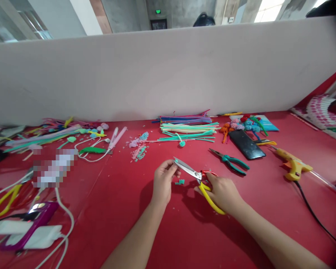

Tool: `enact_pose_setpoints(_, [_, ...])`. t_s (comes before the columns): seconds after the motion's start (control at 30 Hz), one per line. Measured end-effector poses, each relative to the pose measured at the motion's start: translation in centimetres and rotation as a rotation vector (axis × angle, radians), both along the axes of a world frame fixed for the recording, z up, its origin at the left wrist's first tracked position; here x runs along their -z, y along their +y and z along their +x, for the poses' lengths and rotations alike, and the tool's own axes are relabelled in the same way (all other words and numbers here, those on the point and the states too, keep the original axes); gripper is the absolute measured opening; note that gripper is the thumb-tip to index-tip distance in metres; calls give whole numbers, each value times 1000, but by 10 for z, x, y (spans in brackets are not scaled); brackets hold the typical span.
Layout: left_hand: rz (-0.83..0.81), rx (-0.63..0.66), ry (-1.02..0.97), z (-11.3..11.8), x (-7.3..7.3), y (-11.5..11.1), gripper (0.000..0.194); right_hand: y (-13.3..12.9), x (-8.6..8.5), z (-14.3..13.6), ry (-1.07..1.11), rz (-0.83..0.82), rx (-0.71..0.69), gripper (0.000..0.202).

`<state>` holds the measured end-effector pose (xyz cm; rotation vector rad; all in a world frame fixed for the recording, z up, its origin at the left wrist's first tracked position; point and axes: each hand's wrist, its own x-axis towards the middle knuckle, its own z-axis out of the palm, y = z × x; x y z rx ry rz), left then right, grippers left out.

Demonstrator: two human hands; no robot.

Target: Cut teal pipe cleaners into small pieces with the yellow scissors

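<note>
My right hand (224,194) is wrapped around the handles of a pair of scissors (188,169), one yellow and one red. Their blades point left, with the tips at the fingertips of my left hand (164,179). Thumb and fingers of that hand are pinched on a small teal piece of pipe cleaner, mostly hidden by the fingers and blades. Below the blades, between my hands, a few short teal pieces (180,182) lie on the red tabletop (123,224).
Bundled pipe cleaners (189,129) lie behind my hands, near small clippings (140,153). To the right are pliers (228,160), a black phone (246,144) and a yellow glue gun (295,164). Cables, a pink-handled tool (117,138) and a purple device (30,228) occupy the left. A white partition (156,74) stands behind.
</note>
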<state>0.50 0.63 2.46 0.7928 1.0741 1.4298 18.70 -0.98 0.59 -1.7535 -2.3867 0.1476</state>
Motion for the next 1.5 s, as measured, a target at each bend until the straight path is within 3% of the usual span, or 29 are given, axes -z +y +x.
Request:
enact_pose_setpoints(1.0, [40, 32, -64, -2, 5, 0, 12, 0, 6, 3, -85, 66, -38, 40])
enact_pose_setpoints(1.5, [16, 72, -121, 0, 2, 0, 14, 3, -8, 2, -2, -14, 121, 37])
